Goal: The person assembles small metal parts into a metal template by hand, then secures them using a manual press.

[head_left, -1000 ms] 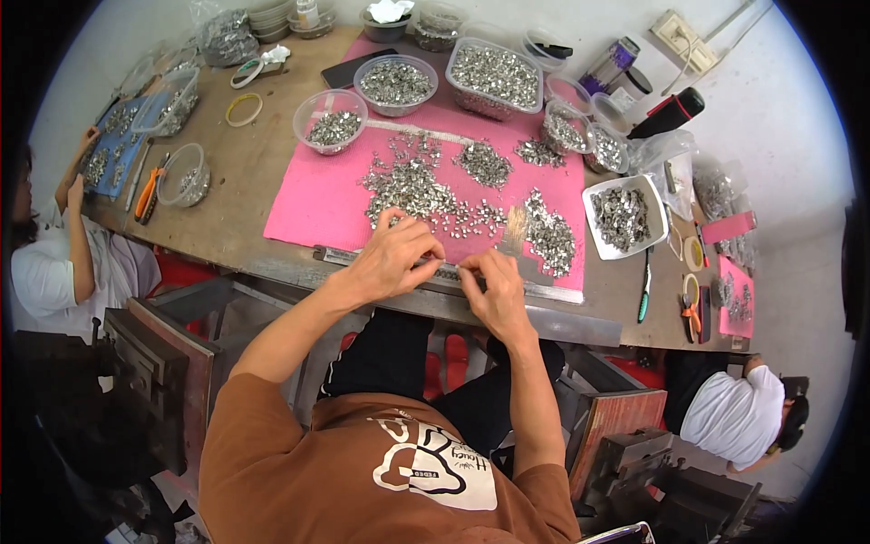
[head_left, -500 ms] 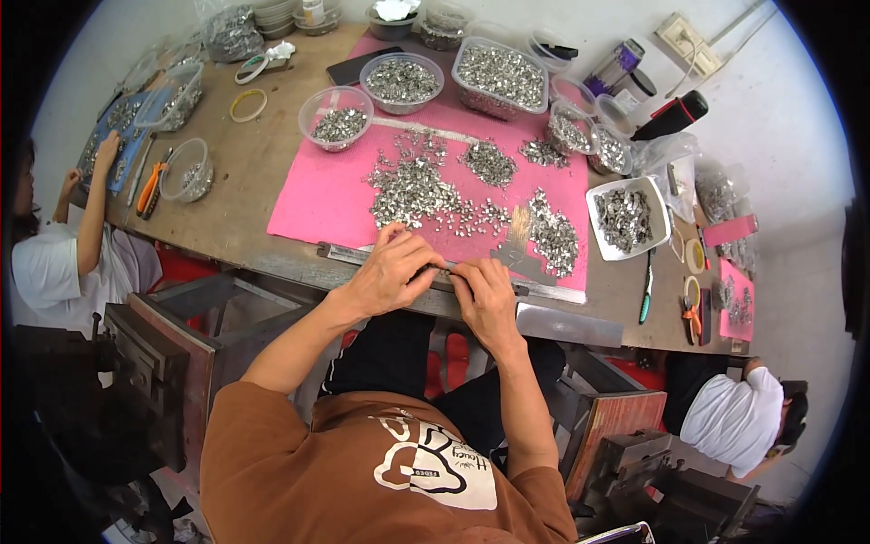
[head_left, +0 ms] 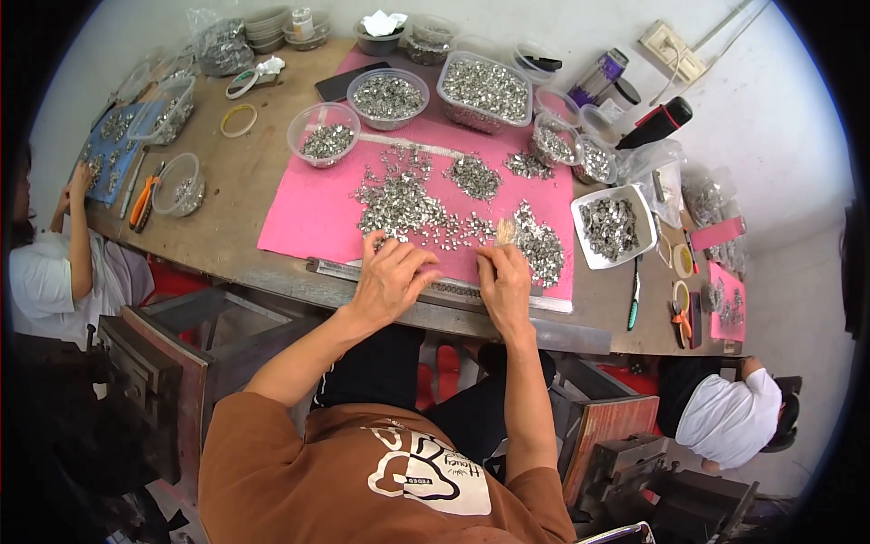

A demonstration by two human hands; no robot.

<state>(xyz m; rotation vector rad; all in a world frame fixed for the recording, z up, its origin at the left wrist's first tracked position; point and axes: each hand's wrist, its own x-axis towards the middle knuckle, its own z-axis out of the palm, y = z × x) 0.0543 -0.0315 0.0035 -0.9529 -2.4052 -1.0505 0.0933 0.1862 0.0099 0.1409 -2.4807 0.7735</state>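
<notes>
A long metal bar with a row of small parts or teeth along it lies at the front edge of the pink mat. My left hand hovers over the bar's left part, fingers curved and apart, with nothing visible in them. My right hand is above the right part, fingertips pinched together; what they hold, if anything, is hidden. Just beyond it show the tan bristles of a brush; I cannot tell whether they touch. A large heap of small shiny metal pieces lies ahead, with a smaller heap at right.
Clear tubs of metal pieces line the mat's far side. A white dish stands right, near a green-and-black toothbrush-like tool. Orange-handled pliers lie left. One person works at far left, another at far right.
My hands were close together over the bar, fingertips nearly meeting; now they are apart, the left one opened and the right pinched nearer the brush. The whole view has shifted slightly.
</notes>
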